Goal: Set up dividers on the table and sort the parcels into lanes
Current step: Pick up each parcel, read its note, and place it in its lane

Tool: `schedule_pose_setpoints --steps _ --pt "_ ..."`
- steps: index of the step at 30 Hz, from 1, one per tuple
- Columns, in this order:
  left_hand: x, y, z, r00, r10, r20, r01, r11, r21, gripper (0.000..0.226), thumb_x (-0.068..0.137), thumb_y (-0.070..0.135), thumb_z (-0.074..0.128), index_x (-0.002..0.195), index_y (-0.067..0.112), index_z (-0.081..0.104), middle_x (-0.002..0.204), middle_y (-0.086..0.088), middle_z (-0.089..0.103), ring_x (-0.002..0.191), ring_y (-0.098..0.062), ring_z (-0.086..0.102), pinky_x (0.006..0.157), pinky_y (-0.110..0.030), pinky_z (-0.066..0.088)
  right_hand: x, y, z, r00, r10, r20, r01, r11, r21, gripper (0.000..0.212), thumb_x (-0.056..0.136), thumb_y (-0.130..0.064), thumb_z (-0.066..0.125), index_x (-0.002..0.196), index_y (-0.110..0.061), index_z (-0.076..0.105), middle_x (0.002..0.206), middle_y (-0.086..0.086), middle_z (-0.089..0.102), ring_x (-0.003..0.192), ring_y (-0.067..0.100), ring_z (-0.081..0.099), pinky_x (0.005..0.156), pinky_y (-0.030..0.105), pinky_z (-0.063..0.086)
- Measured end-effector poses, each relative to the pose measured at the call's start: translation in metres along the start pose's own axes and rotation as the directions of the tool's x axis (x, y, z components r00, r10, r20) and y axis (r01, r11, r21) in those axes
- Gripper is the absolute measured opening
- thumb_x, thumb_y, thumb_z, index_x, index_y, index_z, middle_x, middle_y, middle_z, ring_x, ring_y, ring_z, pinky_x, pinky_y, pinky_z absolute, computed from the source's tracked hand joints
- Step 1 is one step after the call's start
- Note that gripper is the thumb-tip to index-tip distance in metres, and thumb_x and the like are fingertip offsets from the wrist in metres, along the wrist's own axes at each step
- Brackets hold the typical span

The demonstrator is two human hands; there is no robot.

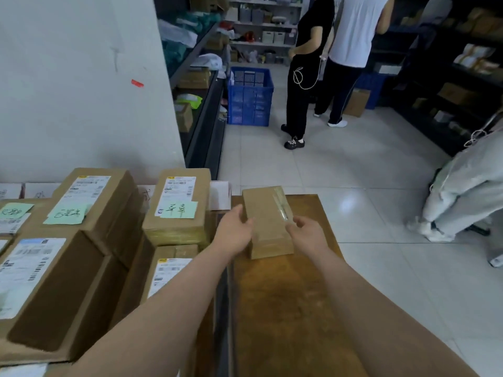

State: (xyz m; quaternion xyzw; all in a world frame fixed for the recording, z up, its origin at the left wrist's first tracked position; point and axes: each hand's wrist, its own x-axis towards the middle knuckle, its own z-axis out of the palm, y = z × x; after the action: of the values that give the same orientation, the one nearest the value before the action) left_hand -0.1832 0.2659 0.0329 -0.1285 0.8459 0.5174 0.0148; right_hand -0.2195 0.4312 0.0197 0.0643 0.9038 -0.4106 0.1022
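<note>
1 head-worn wide-angle view, looking forward and down over the brown table (285, 308); both forearms reach in from the bottom edge, shelves (261, 23) far behind.

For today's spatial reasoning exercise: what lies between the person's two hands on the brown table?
In the head view, a small taped cardboard parcel sits between the left hand and right hand, both touching its sides, resting on the brown table.

I see my left hand (233, 233) and right hand (309, 235) bare, both forearms uncovered from lower frame, no sleeves, rings or watch.
</note>
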Motion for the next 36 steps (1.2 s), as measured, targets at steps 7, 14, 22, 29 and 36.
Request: schedule_pose_setpoints --steps 7,14,22,29,36 --pt "0.031 -0.016 0.064 0.979 -0.2 0.034 0.2 0.98 -0.015 0.044 0.099 0.019 0.053 0.141 0.013 0.043 0.136 0.002 0.052 0.122 -0.024 0.052 0.092 -0.028 0.041 0.047 0.048 -0.005 0.97 0.093 0.223 -0.106 0.993 0.046 0.049 0.102 -0.025 0.041 0.147 -0.007 0.037 0.148 0.009 0.043 0.131 0.025 0.045 0.102 0.029 0.037" --pt "0.038 -0.03 0.092 0.968 -0.251 -0.003 0.25 0.963 0.101 0.064 0.097 0.041 0.053 0.15 0.013 0.031 0.153 -0.007 0.031 0.131 -0.028 0.044 0.11 -0.042 0.04 0.067 0.075 0.0 0.954 0.185 0.237 -0.253 0.919 0.301 0.03 0.102 -0.021 0.038 0.124 -0.013 0.057 0.115 0.001 0.06 0.093 0.013 0.055 0.082 0.028 0.043" --pt "0.014 -0.03 0.114 0.938 -0.343 0.037 0.345 0.935 -0.081 0.09 0.084 0.069 0.054 0.155 0.025 0.021 0.157 -0.005 0.025 0.138 -0.029 0.038 0.113 -0.046 0.035 0.049 0.099 -0.027 0.944 0.097 0.317 -0.231 0.878 0.42 0.05 0.094 -0.037 0.058 0.141 -0.028 0.043 0.139 -0.002 0.049 0.121 0.019 0.051 0.1 0.035 0.043" --pt "-0.018 -0.028 0.141 0.899 -0.38 0.219 0.436 0.828 -0.353 0.117 0.054 0.09 0.061 0.149 0.026 0.037 0.138 0.003 0.056 0.12 -0.019 0.057 0.109 -0.044 0.041 0.028 0.111 -0.046 0.946 0.15 0.288 -0.266 0.867 0.422 0.107 0.058 -0.049 0.088 0.144 -0.015 0.035 0.13 0.002 0.056 0.111 0.021 0.06 0.096 0.041 0.051" --pt "-0.039 -0.027 0.144 0.868 -0.476 0.143 0.49 0.768 -0.412 0.05 0.102 0.042 0.042 0.146 0.018 0.039 0.138 -0.007 0.053 0.118 -0.025 0.056 0.098 -0.044 0.05 0.007 0.124 -0.066 0.967 0.097 0.234 -0.193 0.881 0.433 0.025 0.092 -0.017 0.055 0.11 -0.025 0.07 0.115 -0.005 0.063 0.097 0.009 0.057 0.082 0.024 0.048"
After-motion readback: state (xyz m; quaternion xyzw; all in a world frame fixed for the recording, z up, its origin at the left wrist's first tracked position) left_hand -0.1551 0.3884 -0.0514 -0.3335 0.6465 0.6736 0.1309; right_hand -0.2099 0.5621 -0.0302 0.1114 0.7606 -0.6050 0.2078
